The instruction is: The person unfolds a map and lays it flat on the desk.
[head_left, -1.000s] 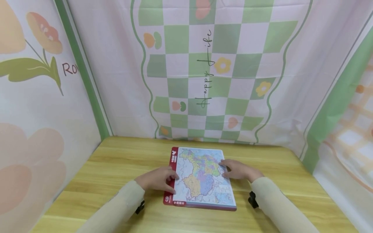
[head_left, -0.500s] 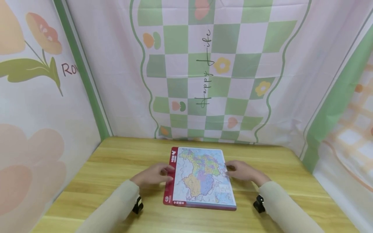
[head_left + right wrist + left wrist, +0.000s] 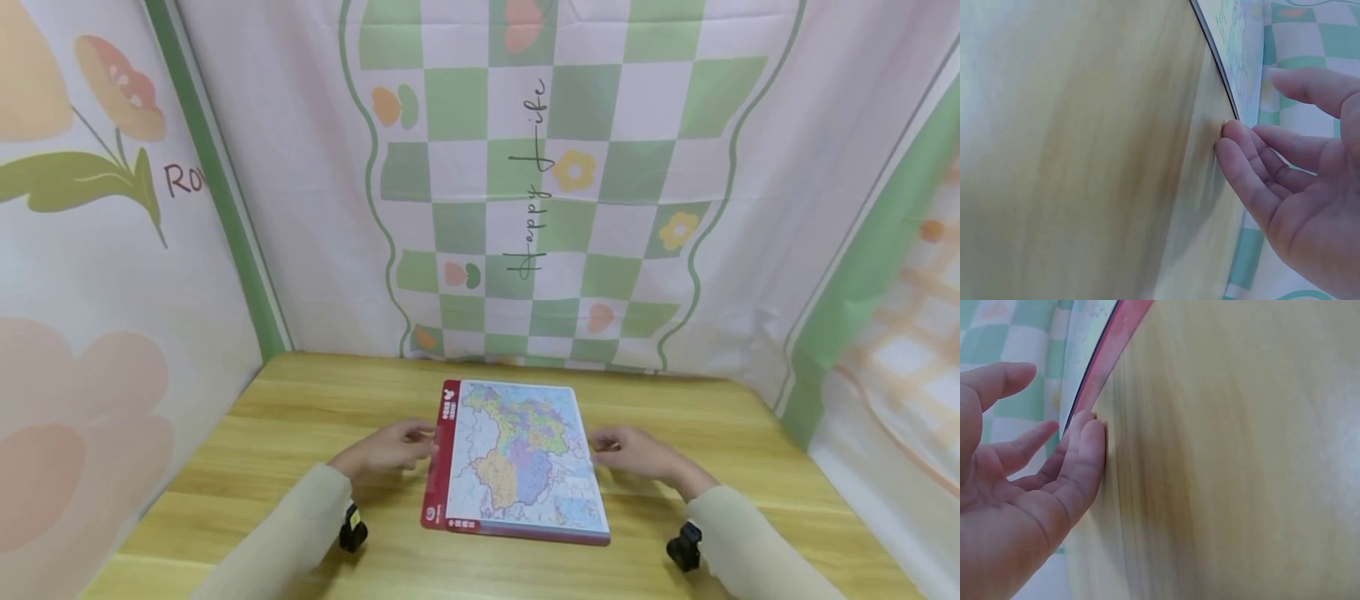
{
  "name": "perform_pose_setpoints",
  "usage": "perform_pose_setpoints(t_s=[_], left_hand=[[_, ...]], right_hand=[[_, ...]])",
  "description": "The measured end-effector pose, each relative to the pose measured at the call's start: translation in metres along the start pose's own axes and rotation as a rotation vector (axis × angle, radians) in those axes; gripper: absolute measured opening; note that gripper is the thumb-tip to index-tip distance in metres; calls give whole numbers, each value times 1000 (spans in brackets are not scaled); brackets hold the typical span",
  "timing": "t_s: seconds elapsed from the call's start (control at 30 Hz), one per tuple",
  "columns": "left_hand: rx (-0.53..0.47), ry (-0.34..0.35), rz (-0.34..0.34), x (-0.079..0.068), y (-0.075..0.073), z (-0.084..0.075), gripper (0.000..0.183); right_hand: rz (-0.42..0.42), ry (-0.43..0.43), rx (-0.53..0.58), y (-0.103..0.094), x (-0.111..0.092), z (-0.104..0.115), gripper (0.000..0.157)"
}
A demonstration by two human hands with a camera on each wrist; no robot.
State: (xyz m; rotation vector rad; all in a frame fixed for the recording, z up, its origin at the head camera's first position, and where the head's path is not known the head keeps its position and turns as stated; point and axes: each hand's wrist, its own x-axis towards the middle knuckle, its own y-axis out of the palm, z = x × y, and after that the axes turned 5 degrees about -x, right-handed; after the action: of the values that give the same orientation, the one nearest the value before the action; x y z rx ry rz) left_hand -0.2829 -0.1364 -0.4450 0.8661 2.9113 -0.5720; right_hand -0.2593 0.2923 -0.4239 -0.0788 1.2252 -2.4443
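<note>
A flat board printed with a colourful map (image 3: 517, 450) lies on the wooden table, a red strip along its left and front edges. My left hand (image 3: 386, 450) is at its red left edge, fingertips right beside it, fingers loosely bent. On the other side my right hand (image 3: 633, 454) lies just off the right edge, fingers relaxed and holding nothing. In the left wrist view, the thumb of the left hand (image 3: 1029, 475) stands apart from the fingers, near the red border (image 3: 1107, 356). The right wrist view has the right hand (image 3: 1297, 162) likewise spread, by the board's dark edge (image 3: 1216, 56).
The light wooden table (image 3: 300, 417) reaches back to a hanging cloth (image 3: 517, 208) with green and white checks. Printed cloths also hang at left and right. Each wrist wears a small black camera (image 3: 353, 529) below its sleeve.
Both hands have drawn apart, off the board's surface to its sides, the left leftward and the right rightward. The board has stayed in place.
</note>
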Motion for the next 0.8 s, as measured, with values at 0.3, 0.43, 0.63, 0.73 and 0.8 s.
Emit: perform_pose_setpoints(t_s=[0.3,0.43,0.63,0.73,0.8], left_hand=[[-180,-65,7,2,-5,11,56],[-215,-78,-16,4,-5,12,53],[-241,-84,-32,8,0,11,52],[-248,-94,-41,9,2,10,50],[-249,-102,-49,10,3,9,49]], right_hand=[[0,37,84,6,-5,5,57],[-9,23,90,7,-5,6,56],[-3,52,148,10,-3,7,56],[-12,83,178,12,-2,8,55],[-22,105,188,12,-2,9,54]])
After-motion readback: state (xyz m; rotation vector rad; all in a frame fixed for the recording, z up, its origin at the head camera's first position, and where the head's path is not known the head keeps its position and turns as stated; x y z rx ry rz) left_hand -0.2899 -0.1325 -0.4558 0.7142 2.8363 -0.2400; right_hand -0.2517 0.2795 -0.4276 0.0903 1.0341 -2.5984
